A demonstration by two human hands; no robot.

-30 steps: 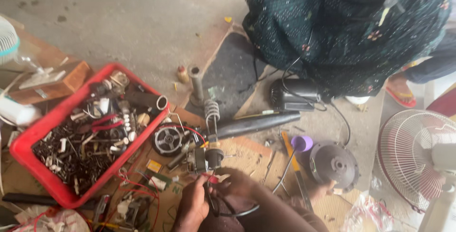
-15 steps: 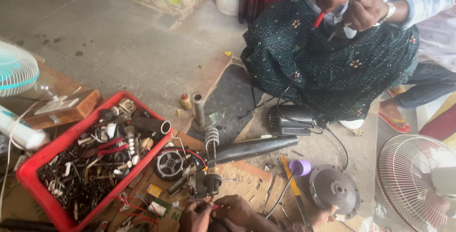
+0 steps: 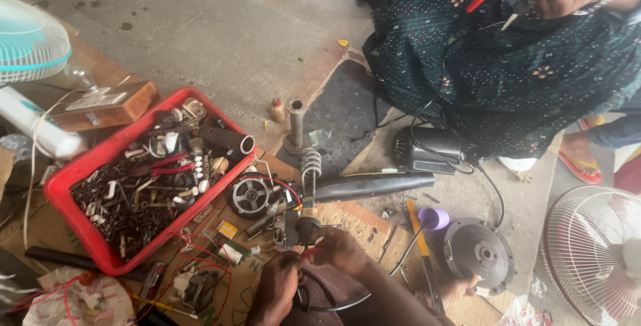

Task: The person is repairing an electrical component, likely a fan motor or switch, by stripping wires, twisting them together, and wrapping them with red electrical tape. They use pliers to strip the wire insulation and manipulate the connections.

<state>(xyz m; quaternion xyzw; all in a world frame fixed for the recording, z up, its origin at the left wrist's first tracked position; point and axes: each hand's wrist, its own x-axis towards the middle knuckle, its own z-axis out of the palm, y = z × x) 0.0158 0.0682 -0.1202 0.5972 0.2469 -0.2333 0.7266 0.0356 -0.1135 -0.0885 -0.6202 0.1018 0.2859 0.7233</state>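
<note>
- At the bottom centre of the head view, the left hand point(image 3: 277, 289) and the right hand point(image 3: 340, 249) meet over a small dark motor part point(image 3: 297, 228) trailing thin red wires point(image 3: 308, 252).
- Right hand: fingers curled and pinched at the red wires just under the part; whether it bears on the part itself cannot be told.
- Left hand: curled shut near a black cable point(image 3: 334, 302); what it grips is hidden.
- The part lies at about 11 o'clock from the right hand and 1 o'clock from the left; the right hand is nearer.
- A coiled-spring soldering stand point(image 3: 310, 166) rises at 12 o'clock from the part, long axis vertical in the view.
- A long black tube point(image 3: 374, 184) lies at 2 o'clock, its axis running left to right.
- Container: a red plastic tray point(image 3: 73, 222) at 10 o'clock holds screws, small metal hardware, red-handled pliers point(image 3: 160, 166) and a grey pipe stub point(image 3: 230, 142).
- A round motor housing point(image 3: 479, 254) sits at 3 o'clock, well apart.
- A second person in dark patterned cloth point(image 3: 507, 72) sits at 1 o'clock.
</note>
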